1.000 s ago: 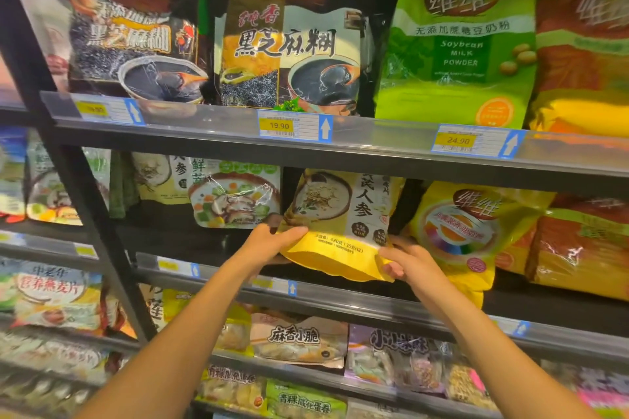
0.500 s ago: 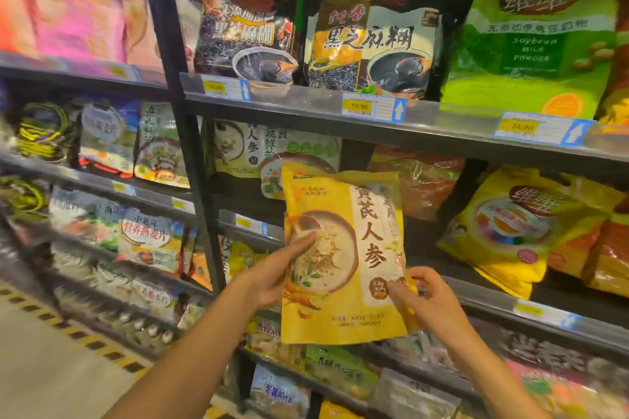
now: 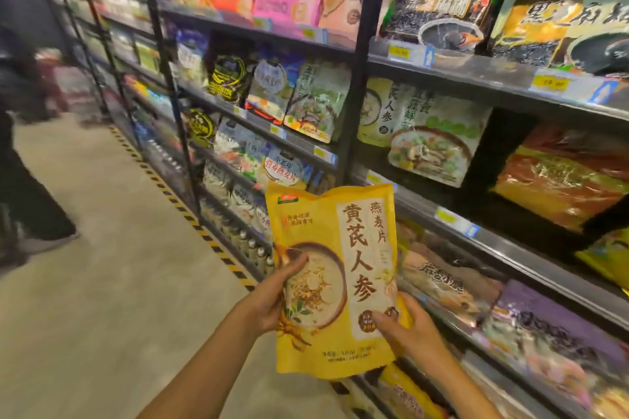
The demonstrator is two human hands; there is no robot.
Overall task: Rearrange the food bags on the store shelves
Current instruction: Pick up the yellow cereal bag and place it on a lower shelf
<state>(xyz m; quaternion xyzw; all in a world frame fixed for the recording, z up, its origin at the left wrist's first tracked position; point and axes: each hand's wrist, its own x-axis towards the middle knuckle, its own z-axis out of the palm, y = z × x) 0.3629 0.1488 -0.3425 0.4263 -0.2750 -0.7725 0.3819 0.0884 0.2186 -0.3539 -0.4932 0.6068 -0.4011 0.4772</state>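
I hold a yellow oatmeal bag (image 3: 343, 248) upright in front of the shelves, clear of them. My left hand (image 3: 272, 296) grips its left edge, thumb across the printed bowl. My right hand (image 3: 405, 326) pinches its lower right edge. On the shelf (image 3: 476, 224) behind stand a pale green soup bag (image 3: 439, 143) and, half hidden behind that soup bag, a matching bag with a bowl print (image 3: 376, 109). A dark gap lies right of the soup bag, then an orange-red bag (image 3: 558, 177).
Black sesame bags (image 3: 442, 10) fill the shelf above, and more packets (image 3: 442, 279) lie on the lower shelves. A black upright post (image 3: 357, 78) divides the racks. A blurred person (image 3: 23, 146) stands at the left on the aisle floor, beside a striped floor line (image 3: 190, 214).
The yellow bag has come off the middle shelf and down toward me in both hands. My view has swung left along the aisle, bringing a person into sight.
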